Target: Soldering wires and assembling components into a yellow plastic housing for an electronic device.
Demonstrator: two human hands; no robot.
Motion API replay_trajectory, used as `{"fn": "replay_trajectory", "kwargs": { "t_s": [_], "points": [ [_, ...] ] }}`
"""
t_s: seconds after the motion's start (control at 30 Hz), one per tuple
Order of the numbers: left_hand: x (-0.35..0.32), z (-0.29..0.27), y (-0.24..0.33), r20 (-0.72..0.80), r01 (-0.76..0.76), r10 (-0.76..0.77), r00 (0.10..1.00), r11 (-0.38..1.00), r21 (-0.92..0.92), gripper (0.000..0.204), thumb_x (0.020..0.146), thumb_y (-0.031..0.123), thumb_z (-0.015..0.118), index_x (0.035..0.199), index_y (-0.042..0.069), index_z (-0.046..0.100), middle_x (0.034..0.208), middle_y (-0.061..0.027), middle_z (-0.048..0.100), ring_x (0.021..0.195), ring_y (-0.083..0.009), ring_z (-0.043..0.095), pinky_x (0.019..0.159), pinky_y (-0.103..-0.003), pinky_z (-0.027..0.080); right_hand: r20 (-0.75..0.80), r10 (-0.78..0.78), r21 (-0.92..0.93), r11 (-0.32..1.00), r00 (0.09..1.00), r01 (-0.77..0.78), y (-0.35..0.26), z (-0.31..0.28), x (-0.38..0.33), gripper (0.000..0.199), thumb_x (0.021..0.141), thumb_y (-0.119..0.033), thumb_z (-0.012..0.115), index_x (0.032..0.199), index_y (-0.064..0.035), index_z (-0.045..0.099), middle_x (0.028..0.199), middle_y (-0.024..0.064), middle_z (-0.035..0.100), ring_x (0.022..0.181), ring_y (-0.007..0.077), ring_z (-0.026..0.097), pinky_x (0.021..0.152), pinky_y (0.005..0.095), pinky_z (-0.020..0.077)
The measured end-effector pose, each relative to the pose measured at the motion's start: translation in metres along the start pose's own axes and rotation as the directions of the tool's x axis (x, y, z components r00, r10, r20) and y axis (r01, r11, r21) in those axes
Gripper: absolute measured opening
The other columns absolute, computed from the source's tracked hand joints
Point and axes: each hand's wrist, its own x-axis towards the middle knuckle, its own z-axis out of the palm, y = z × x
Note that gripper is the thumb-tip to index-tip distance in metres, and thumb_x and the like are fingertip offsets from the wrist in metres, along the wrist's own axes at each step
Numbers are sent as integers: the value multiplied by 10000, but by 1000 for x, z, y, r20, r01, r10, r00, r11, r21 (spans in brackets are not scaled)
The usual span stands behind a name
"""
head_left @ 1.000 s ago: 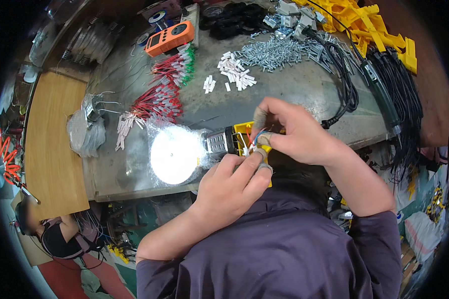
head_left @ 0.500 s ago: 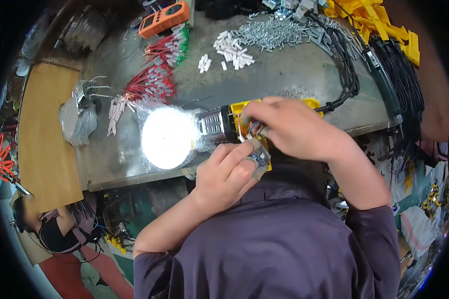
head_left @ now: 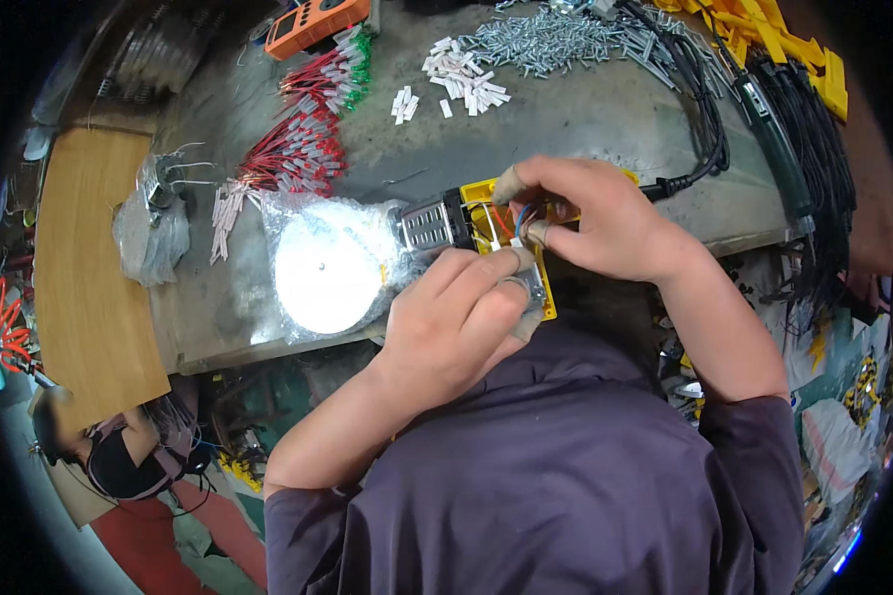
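Note:
A yellow plastic housing lies at the table's near edge, with white, orange and blue wires inside. Attached at its left is a slotted metal bracket, leading to a bright white round disc in bubble wrap. My left hand is closed, its fingers on a small grey boxy part at the housing's near end. My right hand curls over the housing from the right, thumb and index finger around the wires. Covers sit on several fingertips. My fingers partly hide the wire ends.
Red-wired terminals, white sleeves and screws lie in piles farther back. An orange meter stands behind. Black cables, yellow parts and a dark-handled tool are at right. Another person sits at lower left.
My left hand has brought the grey part up against the housing's near end. My right thumb and index finger have spread farther apart, showing more of the wires. The view has shifted slightly.

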Motion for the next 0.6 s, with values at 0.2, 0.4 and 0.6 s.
{"fn": "replay_trajectory", "kwargs": {
  "t_s": [0.2, 0.4, 0.6],
  "points": [
    [4, 4, -3, -19, 66, -65, 998, 996, 66, 356, 564, 181, 831, 762, 80, 553, 1036, -68, 665, 747, -266, 586, 665, -362, 487, -37, 74, 57, 996, 997, -71, 0, 4, 0, 354, 754, 21, 645, 1089, -44, 550, 957, 137, 663, 909, 320, 658, 768, 394, 523],
    [-6, 18, 2, -54, 136, -132, 990, 988, 71, 392, 567, 169, 845, 793, 77, 538, 1075, -76, 655, 745, -262, 584, 644, -366, 478, -56, 28, 60, 998, 998, -25, 7, 5, 0, 368, 748, 15, 641, 1098, -45, 546, 952, 142, 666, 912, 324, 659, 763, 404, 518],
    [5, -1, 6, 81, 53, -57, 995, 997, 51, 520, 590, 74, 849, 955, 80, 479, 1071, -111, 650, 881, -294, 622, 733, -393, 513, -56, 10, 86, 996, 998, -5, 12, 5, -3, 335, 758, 38, 634, 1078, -35, 569, 947, 112, 661, 887, 272, 657, 740, 356, 522]
  ]
}}
